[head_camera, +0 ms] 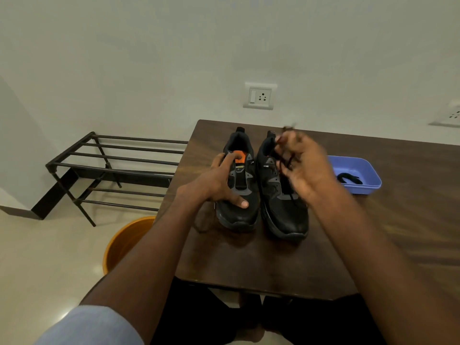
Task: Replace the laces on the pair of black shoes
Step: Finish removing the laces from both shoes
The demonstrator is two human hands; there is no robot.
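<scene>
Mid-frame on the dark wooden counter [249, 265], the left hand [219, 183] lies open, steadying the laceless black shoe [239, 192], while the blurred right hand [303, 165] pinches the neighbouring black shoe's [281, 207] thin black lace [286, 163]: best drawn out gently, eyelet by eyelet.

Domestic interior, likely a home room or entry corner. Plain off-white painted wall [149, 58] with a switch-and-socket plate [259, 96]; a second socket plate [448, 115] at far right edge. Glossy cream tiled floor [49, 257] with dark skirting. Low dark metal shoe rack [112, 165] against the wall. Small dark wood-grain table [249, 265]. Orange plastic bucket [124, 242] on the floor beside the table.
</scene>
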